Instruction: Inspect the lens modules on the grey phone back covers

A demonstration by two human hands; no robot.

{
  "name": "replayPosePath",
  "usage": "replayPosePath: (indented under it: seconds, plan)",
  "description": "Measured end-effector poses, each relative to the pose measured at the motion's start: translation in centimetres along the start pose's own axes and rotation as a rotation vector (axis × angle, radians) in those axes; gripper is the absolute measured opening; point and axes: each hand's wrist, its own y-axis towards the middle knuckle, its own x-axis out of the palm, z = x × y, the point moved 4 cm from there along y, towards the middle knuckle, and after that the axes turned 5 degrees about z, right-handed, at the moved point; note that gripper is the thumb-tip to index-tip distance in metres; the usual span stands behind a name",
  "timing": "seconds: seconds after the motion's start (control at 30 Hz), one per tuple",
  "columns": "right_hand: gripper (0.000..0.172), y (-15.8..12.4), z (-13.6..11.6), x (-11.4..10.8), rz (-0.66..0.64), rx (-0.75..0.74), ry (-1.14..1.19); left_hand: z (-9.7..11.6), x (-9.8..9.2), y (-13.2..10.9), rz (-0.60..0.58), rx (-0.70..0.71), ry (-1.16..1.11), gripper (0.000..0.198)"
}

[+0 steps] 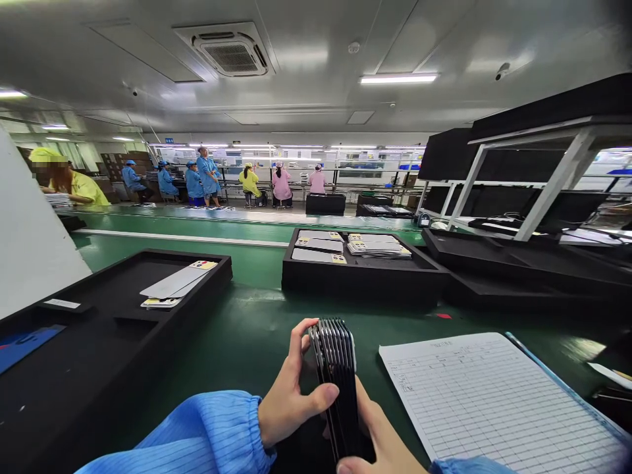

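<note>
Several slim dark phone-sized panels (338, 375) are gathered into one upright, slightly fanned stack, held low at 6 o'clock just above the green-topped desk (247, 342). The stack is pinched by the left hand (291, 395) — the thumb is pressed on its near face and the fingers are curled round the far side. Its lower end is cradled by the right hand (375, 447), but that hand is partly cut off by the bottom of the frame, so the placing of all its fingers cannot be told.

The panels are judged to be stiff and light singly, yet noticeably weightier as a block. Their smooth faces are likely to slide on one another, and they may be fragile at the edges, so hold is best taken on the long edges, with the stack kept squeezed.

A ruled paper form (494, 401) is laid at 3 o'clock. A black foam tray (355, 283) is placed at 12 o'clock, with pale labelled panels (379, 247) stacked in it, and a second black tray (224, 270) is set at 10 o'clock. Co-workers in blue gowns (207, 174) are seen far off at 11 o'clock.
</note>
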Motion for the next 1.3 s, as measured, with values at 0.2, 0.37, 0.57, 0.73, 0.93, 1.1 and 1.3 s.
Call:
replayPosePath:
  seconds: [0.2,0.37,0.57,0.73,0.93,1.1,1.3]
  plan:
    - [0.087,0.03,-0.16,0.00,-0.061,-0.051,0.038,0.06,-0.14,0.00,0.009,0.010,0.009,0.070]
    - [0.088,-0.05,0.03,-0.03,-0.069,-0.047,0.064,0.09,-0.19,0.16,-0.017,0.023,-0.020,0.072]
    - [0.090,0.08,0.29,-0.04,-0.020,-0.034,0.026,0.04,-0.14,0.13,-0.022,0.016,-0.008,0.076]
    - [0.090,0.10,0.38,-0.11,-0.046,-0.036,0.029,-0.08,-0.18,0.13,-0.018,0.030,-0.018,0.072]
    - [0.089,-0.10,0.32,-0.17,-0.047,-0.028,0.001,0.19,-0.12,0.14,-0.037,0.024,-0.036,0.070]
    - [0.090,0.09,0.03,-0.01,-0.054,-0.025,-0.015,0.33,-0.04,0.04,-0.028,-0.010,-0.025,0.071]
    - [0.087,-0.02,-0.29,0.09,-0.066,-0.020,0.025,0.05,-0.15,-0.04,-0.008,-0.014,-0.058,0.066]
